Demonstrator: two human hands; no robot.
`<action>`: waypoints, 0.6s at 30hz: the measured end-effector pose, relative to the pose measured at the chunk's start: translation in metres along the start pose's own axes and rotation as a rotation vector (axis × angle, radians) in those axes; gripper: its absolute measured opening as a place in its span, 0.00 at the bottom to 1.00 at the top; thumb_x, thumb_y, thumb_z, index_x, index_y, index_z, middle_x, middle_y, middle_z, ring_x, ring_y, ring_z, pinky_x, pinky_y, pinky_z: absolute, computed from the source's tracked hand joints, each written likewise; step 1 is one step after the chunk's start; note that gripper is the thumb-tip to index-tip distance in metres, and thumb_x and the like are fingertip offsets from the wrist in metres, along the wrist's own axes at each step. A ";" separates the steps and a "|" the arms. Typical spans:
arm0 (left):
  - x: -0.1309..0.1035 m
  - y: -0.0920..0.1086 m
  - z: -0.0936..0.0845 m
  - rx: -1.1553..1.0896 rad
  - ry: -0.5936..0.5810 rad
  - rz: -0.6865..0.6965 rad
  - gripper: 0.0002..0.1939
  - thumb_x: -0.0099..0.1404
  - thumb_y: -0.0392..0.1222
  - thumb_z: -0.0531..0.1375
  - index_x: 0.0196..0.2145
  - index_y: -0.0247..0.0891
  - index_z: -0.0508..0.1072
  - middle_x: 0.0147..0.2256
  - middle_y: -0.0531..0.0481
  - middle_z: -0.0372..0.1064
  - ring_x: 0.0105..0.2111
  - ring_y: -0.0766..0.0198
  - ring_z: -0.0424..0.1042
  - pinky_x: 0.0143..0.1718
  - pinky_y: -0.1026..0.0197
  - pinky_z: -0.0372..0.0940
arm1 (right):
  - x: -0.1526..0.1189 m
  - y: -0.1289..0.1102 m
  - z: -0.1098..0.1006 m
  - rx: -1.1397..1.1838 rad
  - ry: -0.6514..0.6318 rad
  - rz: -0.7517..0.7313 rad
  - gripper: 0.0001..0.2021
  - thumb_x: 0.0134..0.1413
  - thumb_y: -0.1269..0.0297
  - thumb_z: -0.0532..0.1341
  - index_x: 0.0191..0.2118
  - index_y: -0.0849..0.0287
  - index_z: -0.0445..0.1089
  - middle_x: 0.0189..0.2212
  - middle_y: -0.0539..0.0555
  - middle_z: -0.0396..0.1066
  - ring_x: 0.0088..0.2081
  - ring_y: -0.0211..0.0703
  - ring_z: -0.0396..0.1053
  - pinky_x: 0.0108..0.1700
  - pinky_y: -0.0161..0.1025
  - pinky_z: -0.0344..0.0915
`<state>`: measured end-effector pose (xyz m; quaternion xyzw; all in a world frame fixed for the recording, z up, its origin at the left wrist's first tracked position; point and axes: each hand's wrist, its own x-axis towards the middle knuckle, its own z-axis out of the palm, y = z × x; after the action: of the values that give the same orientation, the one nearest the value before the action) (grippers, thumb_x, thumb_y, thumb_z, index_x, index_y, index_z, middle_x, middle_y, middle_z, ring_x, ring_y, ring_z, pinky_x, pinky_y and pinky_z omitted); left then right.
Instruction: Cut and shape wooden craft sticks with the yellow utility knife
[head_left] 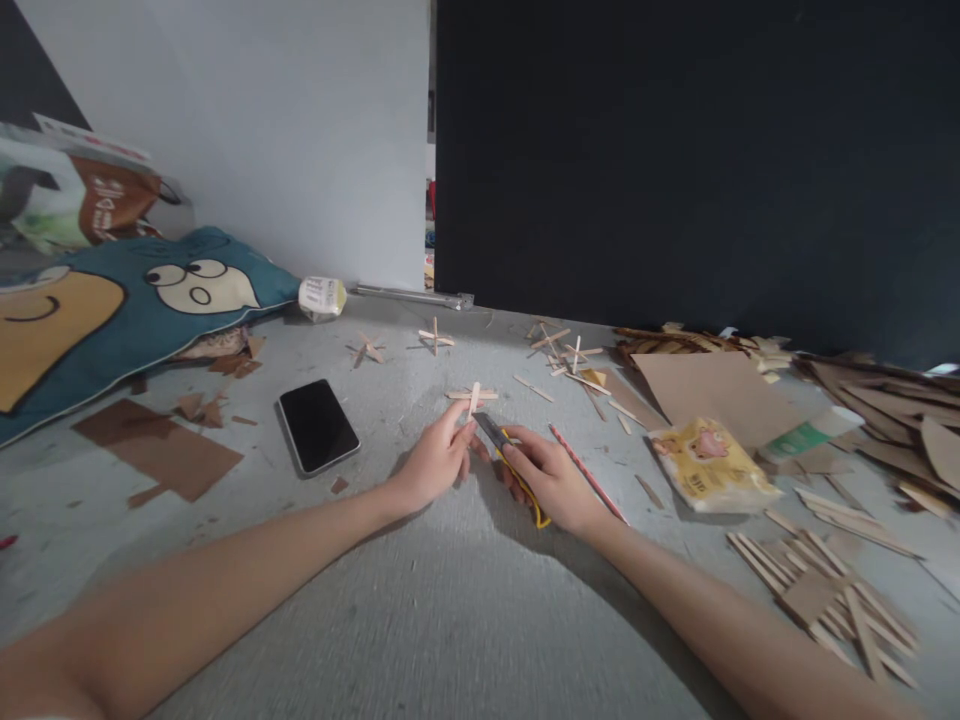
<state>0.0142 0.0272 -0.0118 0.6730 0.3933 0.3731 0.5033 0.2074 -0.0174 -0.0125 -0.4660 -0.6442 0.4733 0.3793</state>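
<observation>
Pinched in the fingers of my left hand (436,462) is a small wooden stick cross (475,396), made of short pale craft sticks laid across each other. My right hand (550,474) is wrapped round a yellow utility knife (528,484). Its grey blade end (491,432) points up and left, close to the left fingertips and the lower end of the upright stick. Whether the blade touches the stick I cannot tell. A red striped pencil (589,475) lies just right of my right hand.
Left of my hands lies a black-screened phone (319,427), near brown cardboard (161,447) and a blue pillow (150,310). Similar stick pieces (436,338) stand farther back. At right are a yellow tissue pack (712,465), a glue tube (811,434) and piled craft sticks (825,595).
</observation>
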 end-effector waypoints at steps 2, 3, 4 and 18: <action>0.000 0.001 0.000 -0.002 -0.002 0.000 0.21 0.76 0.53 0.52 0.59 0.37 0.65 0.29 0.52 0.74 0.15 0.71 0.63 0.17 0.68 0.57 | 0.000 -0.001 0.000 -0.009 0.003 0.002 0.21 0.68 0.43 0.54 0.47 0.57 0.68 0.24 0.46 0.66 0.21 0.37 0.65 0.25 0.34 0.61; 0.000 0.001 0.000 -0.002 -0.001 -0.002 0.21 0.76 0.53 0.52 0.59 0.37 0.65 0.29 0.52 0.75 0.15 0.71 0.64 0.18 0.68 0.57 | 0.000 -0.001 0.000 -0.017 0.008 -0.001 0.21 0.68 0.43 0.54 0.47 0.57 0.68 0.24 0.46 0.66 0.21 0.37 0.65 0.25 0.34 0.62; -0.001 0.002 0.000 0.000 0.000 -0.004 0.21 0.76 0.52 0.52 0.60 0.37 0.65 0.29 0.52 0.75 0.15 0.71 0.64 0.18 0.68 0.57 | -0.001 -0.001 0.001 -0.028 0.015 -0.007 0.21 0.68 0.43 0.54 0.47 0.57 0.68 0.24 0.46 0.66 0.21 0.37 0.65 0.25 0.34 0.62; -0.005 0.005 0.001 0.199 0.078 0.078 0.26 0.79 0.46 0.47 0.67 0.35 0.66 0.37 0.46 0.80 0.22 0.68 0.70 0.27 0.65 0.64 | -0.002 -0.004 0.001 -0.064 0.040 -0.026 0.18 0.69 0.47 0.54 0.47 0.57 0.68 0.24 0.46 0.67 0.20 0.37 0.66 0.23 0.33 0.62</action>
<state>0.0132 0.0212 -0.0078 0.7192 0.4213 0.3775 0.4035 0.2062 -0.0194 -0.0092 -0.4788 -0.6573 0.4382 0.3831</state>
